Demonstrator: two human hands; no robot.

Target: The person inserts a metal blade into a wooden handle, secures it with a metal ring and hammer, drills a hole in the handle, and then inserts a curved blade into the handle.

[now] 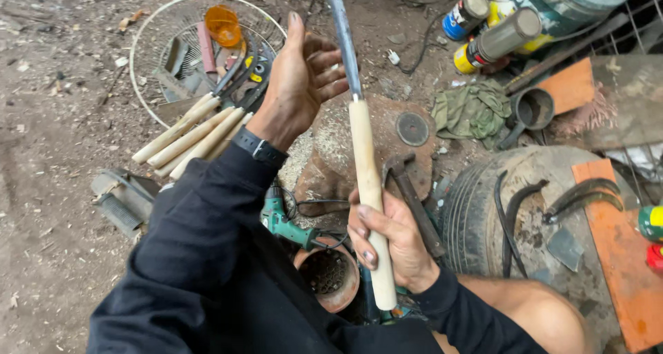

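My right hand [390,240] grips the pale wooden handle [368,181] of a tool with a long curved metal blade [342,36] that points up and away from me. My left hand [300,81] is raised beside the blade, palm open and fingers spread, with nothing in it; a dark watch sits on that wrist. The fingertips are close to the blade near where it meets the handle, but whether they touch it is unclear.
Several more wooden-handled tools [190,136] lean on a round wire basket [148,36] with an orange cup. A hammer [411,195], green drill [280,219], rusty pot [331,278], old tyre [476,216] with curved blades [583,192], green rag and spray cans [494,40] lie around on dirt.
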